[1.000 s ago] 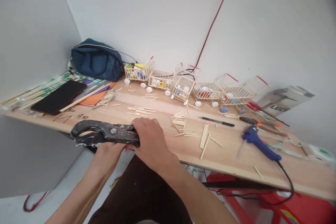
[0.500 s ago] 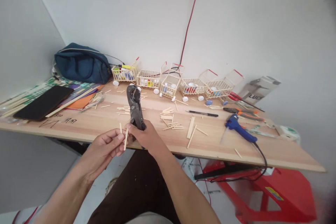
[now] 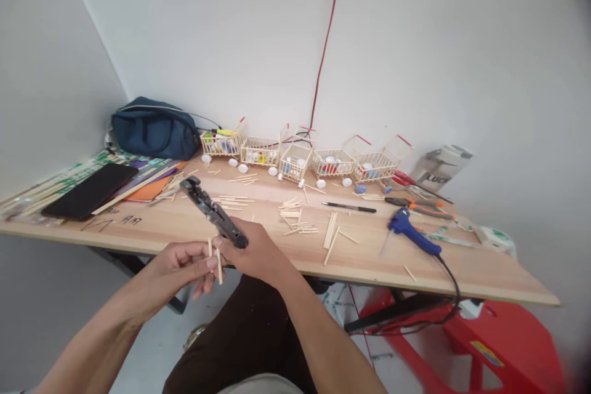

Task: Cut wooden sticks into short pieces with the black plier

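Head view: the left hand [image 3: 184, 266] has its grip closed on two short wooden sticks [image 3: 220, 271], pinched between thumb and fingers at the near edge of the desk [image 3: 265, 206]. How far they run behind the fingertips is hidden, and whether the right thumb touches them too is hard to make out. The right hand [image 3: 253, 251], just beside, has its grip wrapped around a dark hand tool [image 3: 215, 214], which slants up and to the left; most of the curled fingers are out of sight, and its handle end disappears into the palm. Seen nearly edge-on, the tool does not show whether its jaws are apart.

Beyond the hands, loose cut sticks [image 3: 300, 229] lie in small heaps, some covering others. Right of these are a pen [image 3: 349, 207], a blue glue gun [image 3: 415, 234] and orange-handled pliers [image 3: 422, 208]. The gun's cord drops past the desk's edge toward a red stool [image 3: 512, 345], partly covered by the desktop and cut off below. Along the wall stand five little stick carts [image 3: 295, 163], their contents too small to name surely. At left, a phone [image 3: 90, 191] hides part of the wrapped sticks beneath it, near a blue bag [image 3: 154, 130].
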Demonstrator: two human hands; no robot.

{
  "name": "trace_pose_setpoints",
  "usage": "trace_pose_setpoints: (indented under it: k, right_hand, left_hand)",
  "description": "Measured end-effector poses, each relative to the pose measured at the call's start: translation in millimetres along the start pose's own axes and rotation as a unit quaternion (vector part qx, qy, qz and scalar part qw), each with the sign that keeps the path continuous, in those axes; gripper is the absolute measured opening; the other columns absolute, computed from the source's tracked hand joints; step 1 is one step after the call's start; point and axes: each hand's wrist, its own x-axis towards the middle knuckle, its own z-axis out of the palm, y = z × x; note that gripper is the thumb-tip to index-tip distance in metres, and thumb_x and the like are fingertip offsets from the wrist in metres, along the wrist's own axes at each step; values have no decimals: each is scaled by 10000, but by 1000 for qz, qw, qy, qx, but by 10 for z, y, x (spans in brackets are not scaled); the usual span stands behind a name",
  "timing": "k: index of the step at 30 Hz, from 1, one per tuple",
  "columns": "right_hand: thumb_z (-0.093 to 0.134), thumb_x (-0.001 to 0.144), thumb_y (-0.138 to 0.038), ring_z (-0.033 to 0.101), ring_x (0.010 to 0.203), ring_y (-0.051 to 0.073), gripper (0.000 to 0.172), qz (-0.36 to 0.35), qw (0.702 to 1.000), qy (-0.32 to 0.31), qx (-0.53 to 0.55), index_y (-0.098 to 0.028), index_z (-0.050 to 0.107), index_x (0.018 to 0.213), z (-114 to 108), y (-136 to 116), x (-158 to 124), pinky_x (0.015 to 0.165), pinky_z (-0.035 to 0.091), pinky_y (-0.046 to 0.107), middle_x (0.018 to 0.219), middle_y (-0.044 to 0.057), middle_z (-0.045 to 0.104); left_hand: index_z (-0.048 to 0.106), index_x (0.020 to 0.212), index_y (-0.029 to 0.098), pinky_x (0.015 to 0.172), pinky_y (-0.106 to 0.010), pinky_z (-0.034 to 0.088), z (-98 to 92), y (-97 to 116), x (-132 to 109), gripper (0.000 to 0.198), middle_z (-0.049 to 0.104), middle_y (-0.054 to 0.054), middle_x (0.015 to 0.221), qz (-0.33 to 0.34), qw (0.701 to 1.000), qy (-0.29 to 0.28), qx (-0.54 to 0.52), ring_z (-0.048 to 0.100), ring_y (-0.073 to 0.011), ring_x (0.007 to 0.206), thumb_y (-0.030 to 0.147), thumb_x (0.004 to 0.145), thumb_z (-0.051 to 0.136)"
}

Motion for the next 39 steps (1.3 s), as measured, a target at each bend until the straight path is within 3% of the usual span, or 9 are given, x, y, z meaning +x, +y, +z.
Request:
trace_pose_setpoints:
  k: [6,11,18,27,33,39]
  right_hand:
    - [489,801,-208,463,621,96,67,-10,996,1,-88,-214,475,735,68,-62,-17,578,352,200,652,-64,486]
    - [496,771,-173,480,621,101,69,-12,993,5,-114,-220,474,725,106,-88,44,581,356,201,645,-61,509]
    - [512,765,-211,452,615,110,63,-29,992,20,-124,-216,469,719,98,-30,274,581,361,228,651,-52,494]
    - [532,817,-384,494,585,117,206,71,993,-28,87,-201,472,743,42,1,357,571,420,254,627,-22,510]
    - [554,778,-348,425,603,102,182,45,998,37,4,-197,473,719,-36,134,490,541,372,226,631,-42,460]
    - [531,786,-326,447,635,107,146,14,998,-4,-56,-184,527,751,-126,190,648,569,360,224,674,-38,522]
  left_hand:
    - [681,779,168,507,-196,460,23,1,-60,122,666,-37,731,9,999,23,-33,557,-116,573,290,783,674]
    - [673,685,158,483,-202,469,9,47,-27,173,673,-39,646,16,999,43,-20,550,-107,491,304,776,660]
    - [664,603,154,440,-177,436,-67,82,106,114,629,-15,525,49,992,115,-27,552,-106,461,223,693,664]
    - [662,748,146,411,-163,394,-108,-25,276,162,648,-13,614,21,983,49,-174,524,-78,450,279,703,744]
    - [644,702,137,521,-183,452,-186,74,338,295,649,-35,632,73,992,60,-80,568,-103,563,413,796,685]
    - [634,667,143,522,-183,432,-319,98,479,318,647,-40,612,90,994,53,-35,563,-107,549,429,803,670]
